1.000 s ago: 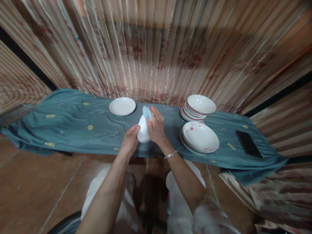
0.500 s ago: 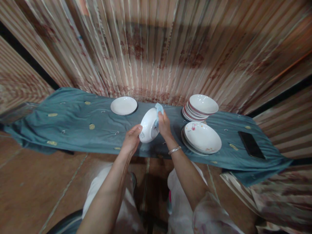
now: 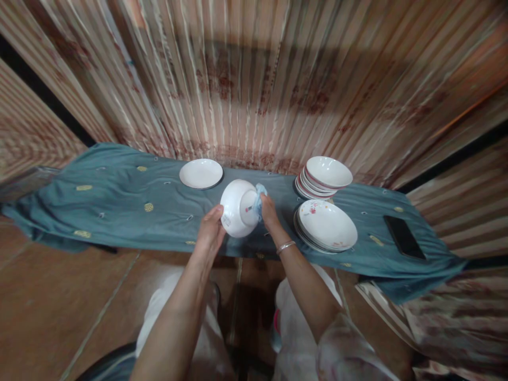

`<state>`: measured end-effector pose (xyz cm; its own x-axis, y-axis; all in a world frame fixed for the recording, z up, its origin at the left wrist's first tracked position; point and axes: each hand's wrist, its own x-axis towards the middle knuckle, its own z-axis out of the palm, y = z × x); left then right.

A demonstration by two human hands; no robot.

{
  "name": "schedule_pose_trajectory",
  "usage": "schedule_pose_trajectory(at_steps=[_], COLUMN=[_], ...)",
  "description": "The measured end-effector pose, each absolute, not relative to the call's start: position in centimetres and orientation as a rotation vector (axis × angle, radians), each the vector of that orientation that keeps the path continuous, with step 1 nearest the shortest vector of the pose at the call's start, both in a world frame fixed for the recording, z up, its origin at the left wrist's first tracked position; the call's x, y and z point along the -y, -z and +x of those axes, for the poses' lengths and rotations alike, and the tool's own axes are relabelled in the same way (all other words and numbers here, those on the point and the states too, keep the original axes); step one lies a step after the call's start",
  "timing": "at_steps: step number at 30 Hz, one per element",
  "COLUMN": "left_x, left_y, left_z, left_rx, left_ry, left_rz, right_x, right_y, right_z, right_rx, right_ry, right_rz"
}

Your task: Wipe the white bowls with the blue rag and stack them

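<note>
Gripping a white ceramic bowl [image 3: 237,214] above the near edge of a counter draped in teal embroidered cloth [image 3: 119,206], a person seated before a striped, floral-patterned curtain [image 3: 254,79] held the dish tipped on its side, its underside and foot ring turned up toward the camera and its mouth facing away. The left hand [image 3: 210,233] was closed on the bowl's near-left rim, thumb on the outer wall, while the right hand [image 3: 270,211], a silver bangle [image 3: 286,246] at its wrist, pinched a pale blue wiping cloth [image 3: 260,194] against the bowl's right side. The bowl sat between the two hands and touched both, with the left hand bearing it from below and the right meeting it from the side; its axis ran from the person out toward the curtain, tilted slightly left. Behind the bowl, just to its left, a single white shallow plate [image 3: 200,173] lay alone on the cloth. To the right stood two stacks: red-rimmed white bowls [image 3: 324,177] farther back, and white plates with small pink flower prints [image 3: 326,225] nearer the person. A black smartphone [image 3: 405,236] lay flat well apart, toward the counter's right end.
</note>
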<state>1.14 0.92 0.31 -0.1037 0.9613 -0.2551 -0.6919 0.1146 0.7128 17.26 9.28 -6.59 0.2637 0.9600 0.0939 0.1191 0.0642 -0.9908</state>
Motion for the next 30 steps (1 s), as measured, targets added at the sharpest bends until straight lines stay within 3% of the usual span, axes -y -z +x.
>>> schedule_pose_trajectory(at_steps=[14, 30], left_x=[-1.6, -2.7], left_y=[0.2, 0.5], left_z=[1.4, 1.4], left_rx=[-0.844, -0.854], left_ry=[-1.504, -1.563], left_rz=[0.22, 0.139], right_x=[-5.2, 0.8], right_y=[8.6, 9.5], right_z=[16.9, 13.9], right_rx=[1.001, 1.328], right_ry=[-0.918, -0.756], right_rz=[-1.363, -1.38])
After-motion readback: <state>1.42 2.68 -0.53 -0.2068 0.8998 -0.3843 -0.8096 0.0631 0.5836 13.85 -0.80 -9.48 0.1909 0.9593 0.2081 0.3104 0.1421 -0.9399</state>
